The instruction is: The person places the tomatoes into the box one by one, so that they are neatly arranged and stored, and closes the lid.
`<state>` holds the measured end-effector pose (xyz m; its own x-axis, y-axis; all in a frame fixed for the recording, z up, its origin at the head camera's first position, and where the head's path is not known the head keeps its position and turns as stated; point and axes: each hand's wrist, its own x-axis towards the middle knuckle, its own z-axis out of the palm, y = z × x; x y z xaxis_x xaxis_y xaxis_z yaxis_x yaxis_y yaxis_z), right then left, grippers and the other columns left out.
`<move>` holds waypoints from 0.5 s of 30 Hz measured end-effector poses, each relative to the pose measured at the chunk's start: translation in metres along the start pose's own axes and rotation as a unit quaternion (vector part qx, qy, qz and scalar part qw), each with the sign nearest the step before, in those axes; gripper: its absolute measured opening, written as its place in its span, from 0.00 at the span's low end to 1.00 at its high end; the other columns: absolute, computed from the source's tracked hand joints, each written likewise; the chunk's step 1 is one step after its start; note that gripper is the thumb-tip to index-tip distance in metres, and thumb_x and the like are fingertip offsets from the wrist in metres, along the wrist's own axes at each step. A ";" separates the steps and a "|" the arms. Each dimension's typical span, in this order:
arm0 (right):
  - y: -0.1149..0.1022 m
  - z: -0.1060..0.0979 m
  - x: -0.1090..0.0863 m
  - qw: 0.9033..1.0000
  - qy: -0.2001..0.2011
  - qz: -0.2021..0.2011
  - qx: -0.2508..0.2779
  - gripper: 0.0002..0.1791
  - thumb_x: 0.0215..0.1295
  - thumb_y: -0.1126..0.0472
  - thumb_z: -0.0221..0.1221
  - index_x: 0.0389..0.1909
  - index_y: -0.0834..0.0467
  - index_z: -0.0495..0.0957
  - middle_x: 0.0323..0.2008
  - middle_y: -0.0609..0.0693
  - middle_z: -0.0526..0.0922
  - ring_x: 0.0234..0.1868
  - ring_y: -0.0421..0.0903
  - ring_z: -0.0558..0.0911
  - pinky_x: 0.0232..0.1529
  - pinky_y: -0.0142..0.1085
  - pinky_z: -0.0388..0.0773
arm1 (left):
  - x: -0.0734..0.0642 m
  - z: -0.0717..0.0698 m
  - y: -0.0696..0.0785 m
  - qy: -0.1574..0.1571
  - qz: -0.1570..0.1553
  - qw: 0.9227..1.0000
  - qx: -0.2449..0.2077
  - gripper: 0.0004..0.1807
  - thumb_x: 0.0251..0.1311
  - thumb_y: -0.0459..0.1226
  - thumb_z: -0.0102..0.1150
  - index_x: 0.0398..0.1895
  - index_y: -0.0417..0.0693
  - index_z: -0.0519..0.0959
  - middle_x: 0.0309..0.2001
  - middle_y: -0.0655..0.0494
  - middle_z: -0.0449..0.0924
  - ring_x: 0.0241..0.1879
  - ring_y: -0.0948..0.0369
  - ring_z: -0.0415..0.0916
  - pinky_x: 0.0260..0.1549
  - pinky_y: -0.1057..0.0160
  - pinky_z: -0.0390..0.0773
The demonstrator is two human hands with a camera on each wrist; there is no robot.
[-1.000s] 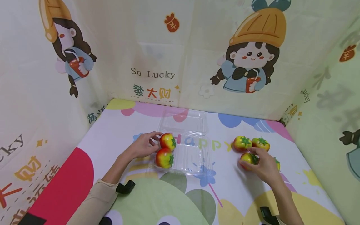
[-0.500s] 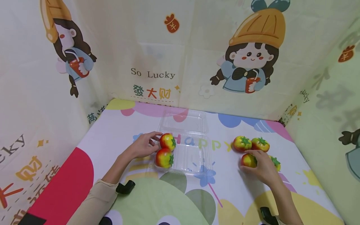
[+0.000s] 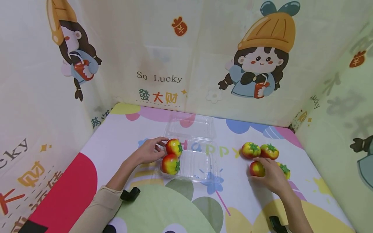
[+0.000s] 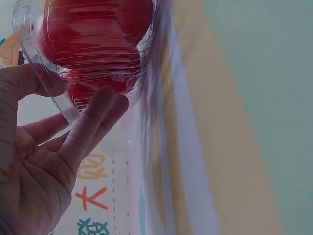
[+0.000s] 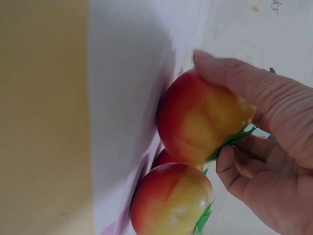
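Observation:
A hinged clear plastic box lies open on the table, two red-and-yellow tomatoes with green leafy tops in its left side. My left hand pinches the box's left rim; the left wrist view has the thumb on one side of the rim and fingers on the other. Over at the right, my right hand grips another tomato between thumb and fingers. In the right wrist view this tomato sits low at the table, its leafy top toward the palm.
Two more tomatoes stand just behind the right hand, and one is partly hidden beside it. The box's clear lid lies folded back. A printed cloth wall rises behind the table.
My right hand has turned the gripped tomato, so its red side faces left and its green top is hidden in the head view. The left hand stays at the box.

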<state>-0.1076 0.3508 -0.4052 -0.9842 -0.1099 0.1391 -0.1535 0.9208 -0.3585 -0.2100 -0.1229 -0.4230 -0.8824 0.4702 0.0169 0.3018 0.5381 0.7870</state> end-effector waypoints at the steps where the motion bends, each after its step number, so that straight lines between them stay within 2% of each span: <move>1: 0.000 0.000 0.000 1.000 0.007 -0.005 0.002 0.38 0.46 0.58 0.79 0.57 0.70 0.77 0.56 0.71 0.78 0.57 0.70 0.75 0.58 0.68 0.71 | 0.000 0.000 0.000 0.000 0.000 1.000 0.000 0.30 0.62 0.35 0.59 0.70 0.43 0.71 0.56 0.43 0.81 0.46 0.54 0.82 0.45 0.56 0.86; 15: -0.005 0.004 0.010 0.996 0.070 -0.039 0.033 0.36 0.46 0.61 0.80 0.58 0.65 0.78 0.55 0.69 0.81 0.55 0.68 0.78 0.55 0.69 0.72 | 0.002 0.000 -0.002 0.005 0.009 1.000 0.003 0.30 0.62 0.34 0.59 0.70 0.42 0.72 0.55 0.41 0.82 0.45 0.54 0.83 0.45 0.56 0.86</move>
<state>-0.1168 0.3438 -0.4059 -0.9474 -0.1226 0.2956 -0.2395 0.8842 -0.4010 -0.2122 -0.1233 -0.4243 -0.8802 0.4731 0.0364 0.3194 0.5339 0.7829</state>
